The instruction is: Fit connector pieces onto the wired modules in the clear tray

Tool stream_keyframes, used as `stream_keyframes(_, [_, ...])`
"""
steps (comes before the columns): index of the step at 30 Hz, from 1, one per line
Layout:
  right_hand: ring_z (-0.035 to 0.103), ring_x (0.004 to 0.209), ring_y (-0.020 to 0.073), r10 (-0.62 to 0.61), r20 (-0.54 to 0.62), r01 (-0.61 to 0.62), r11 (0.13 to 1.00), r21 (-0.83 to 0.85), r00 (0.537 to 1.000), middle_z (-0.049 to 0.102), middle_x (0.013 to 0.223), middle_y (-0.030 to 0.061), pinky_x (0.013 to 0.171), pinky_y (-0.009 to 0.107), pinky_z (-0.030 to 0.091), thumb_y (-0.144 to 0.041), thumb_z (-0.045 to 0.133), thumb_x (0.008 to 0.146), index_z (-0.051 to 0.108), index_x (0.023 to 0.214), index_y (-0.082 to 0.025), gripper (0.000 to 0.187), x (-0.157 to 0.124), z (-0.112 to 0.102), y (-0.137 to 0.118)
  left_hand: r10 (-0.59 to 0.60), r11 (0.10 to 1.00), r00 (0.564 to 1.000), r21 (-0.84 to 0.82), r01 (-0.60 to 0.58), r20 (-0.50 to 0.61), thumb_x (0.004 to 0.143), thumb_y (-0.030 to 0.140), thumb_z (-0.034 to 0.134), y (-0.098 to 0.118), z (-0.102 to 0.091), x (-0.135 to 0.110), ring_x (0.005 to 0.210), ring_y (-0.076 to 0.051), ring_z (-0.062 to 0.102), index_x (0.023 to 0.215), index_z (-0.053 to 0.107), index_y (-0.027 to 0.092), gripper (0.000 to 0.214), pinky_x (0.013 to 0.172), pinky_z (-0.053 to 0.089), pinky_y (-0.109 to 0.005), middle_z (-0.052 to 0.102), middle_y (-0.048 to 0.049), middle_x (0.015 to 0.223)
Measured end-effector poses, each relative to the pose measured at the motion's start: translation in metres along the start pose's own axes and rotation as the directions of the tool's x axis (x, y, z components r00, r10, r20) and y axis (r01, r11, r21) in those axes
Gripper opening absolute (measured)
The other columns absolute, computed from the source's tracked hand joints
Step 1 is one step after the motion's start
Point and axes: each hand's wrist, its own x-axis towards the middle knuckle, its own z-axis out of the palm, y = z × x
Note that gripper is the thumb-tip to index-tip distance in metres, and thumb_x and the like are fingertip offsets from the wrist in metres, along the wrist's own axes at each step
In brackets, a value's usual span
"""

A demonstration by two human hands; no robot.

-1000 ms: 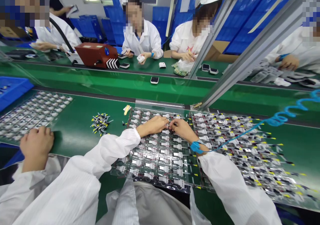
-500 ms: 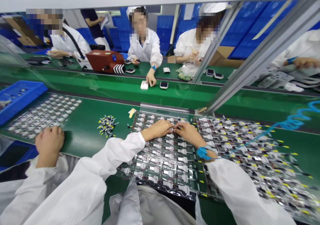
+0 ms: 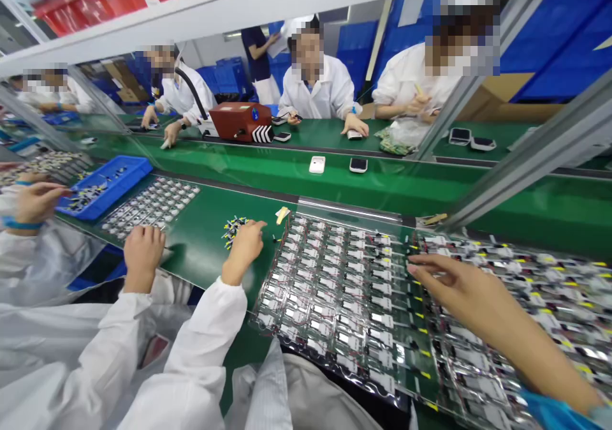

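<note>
- Left hand [image 3: 245, 250]: fingers loosely open, index reaching to just beside the pile of short wires [image 3: 234, 231]. We see nothing held, and can't tell if it touches them.
- Right hand [image 3: 471, 293]: fingers spread and lightly curled over the wired modules, fingertips near the seam between two sheets. No visible grip; contact unclear from this angle.
- Blue wrist strap [image 3: 554, 414] on the right wrist.
- Between the hands: clear plastic tray [image 3: 255, 312] flat on the green counter [image 3: 201, 258], carrying rows of small wired modules [image 3: 349, 302].
- Right of it, overlapping at the seam: second clear tray [image 3: 564, 328], its modules trailing yellow-tipped wires [image 3: 526, 315].
- Handling, our read: modules light and fragile, wires thin and easily snagged. Best held by the module body, not the leads. Trays look thin, floppy and slick, so lift by the rim with support.
- Yellow tape scrap [image 3: 282, 215] lies at the tray's top-left corner.
- Left, a co-worker's hand [image 3: 141, 258] rests by a tray of small parts [image 3: 150, 207]. Another co-worker's hand [image 3: 36, 203] is near a blue bin [image 3: 105, 184].
- Beyond: white device [image 3: 316, 164] and black-faced device [image 3: 358, 164] on the far belt, red box [image 3: 234, 122] behind.
</note>
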Motion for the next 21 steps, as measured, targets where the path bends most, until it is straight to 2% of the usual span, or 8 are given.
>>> stream_keyframes(3, [0.075, 0.081, 0.0338, 0.063, 0.004, -0.063, 0.996, 0.055, 0.998, 0.08, 0.09, 0.0066, 0.069, 0.044, 0.055, -0.071, 0.052, 0.072, 0.077, 0.098, -0.031, 0.054, -0.008, -0.003, -0.003, -0.038, 0.997, 0.999, 0.059, 0.039, -0.01, 0.093, 0.013, 0.054, -0.029, -0.002, -0.01, 0.12, -0.032, 0.058, 0.13, 0.066, 0.021, 0.04, 0.103, 0.048, -0.046, 0.062, -0.0151, 0.134])
stream_keyframes(6, [0.075, 0.081, 0.0353, 0.078, 0.01, -0.079, 0.994, 0.073, 0.997, 0.08, 0.088, 0.0067, 0.07, 0.047, 0.056, -0.073, 0.054, 0.069, 0.077, 0.095, -0.034, 0.053, -0.011, -0.002, -0.001, -0.085, 0.992, 0.996, 0.094, 0.088, -0.029, 0.093, 0.011, 0.052, -0.039, 0.001, -0.017, 0.116, -0.032, 0.061, 0.133, 0.064, 0.02, 0.042, 0.1, 0.051, -0.046, 0.062, -0.0168, 0.136])
stream_keyframes(9, [0.075, 0.082, 0.0356, 0.093, 0.008, -0.093, 0.992, 0.088, 0.996, 0.08, 0.089, 0.0066, 0.07, 0.048, 0.056, -0.074, 0.054, 0.069, 0.077, 0.095, -0.035, 0.052, -0.015, -0.001, -0.001, -0.078, 0.996, 0.996, 0.041, 0.079, -0.034, 0.094, 0.01, 0.05, -0.04, 0.004, -0.021, 0.111, -0.029, 0.066, 0.13, 0.066, 0.019, 0.04, 0.099, 0.052, -0.042, 0.067, -0.0153, 0.13])
stream_keyframes(13, [0.074, 0.081, 0.0356, 0.139, -0.003, -0.139, 0.988, 0.071, 0.99, 0.08, 0.092, 0.0052, 0.073, 0.05, 0.055, -0.076, 0.052, 0.066, 0.077, 0.096, -0.036, 0.056, -0.021, -0.007, -0.008, -0.065, 0.995, 0.997, -0.082, 0.062, -0.043, 0.102, 0.022, 0.048, -0.036, 0.008, -0.023, 0.108, -0.028, 0.069, 0.126, 0.069, 0.021, 0.033, 0.097, 0.053, -0.04, 0.072, -0.0127, 0.124])
stream_keyframes(15, [0.074, 0.079, 0.0348, 0.157, -0.002, -0.157, 0.986, 0.064, 0.988, 0.08, 0.093, 0.0049, 0.073, 0.05, 0.055, -0.076, 0.052, 0.066, 0.077, 0.098, -0.035, 0.058, -0.025, -0.012, -0.013, -0.048, 0.992, 0.997, -0.119, 0.041, -0.059, 0.103, 0.024, 0.046, -0.033, 0.009, -0.024, 0.114, -0.029, 0.067, 0.12, 0.073, 0.02, 0.032, 0.1, 0.051, -0.041, 0.07, -0.0127, 0.129])
stream_keyframes(18, [0.073, 0.077, 0.0337, 0.152, -0.013, -0.151, 0.986, 0.068, 0.988, 0.08, 0.094, 0.0056, 0.073, 0.048, 0.055, -0.076, 0.052, 0.069, 0.077, 0.102, -0.034, 0.059, -0.032, -0.018, -0.018, -0.038, 0.989, 0.985, -0.148, 0.012, -0.168, 0.1, 0.024, 0.052, -0.027, 0.006, -0.024, 0.126, -0.03, 0.06, 0.113, 0.076, 0.019, 0.028, 0.109, 0.046, -0.045, 0.065, -0.0152, 0.134])
stream_keyframes(21, [0.073, 0.072, 0.0321, 0.138, -0.019, -0.136, 0.987, 0.086, 0.99, 0.08, 0.093, 0.0068, 0.07, 0.046, 0.056, -0.077, 0.053, 0.072, 0.077, 0.105, -0.033, 0.06, -0.039, -0.021, -0.021, -0.067, 0.958, 0.967, -0.286, -0.006, -0.248, 0.095, 0.028, 0.06, -0.02, -0.003, -0.023, 0.119, -0.029, 0.062, 0.109, 0.078, 0.02, 0.024, 0.108, 0.045, -0.047, 0.07, -0.0137, 0.117])
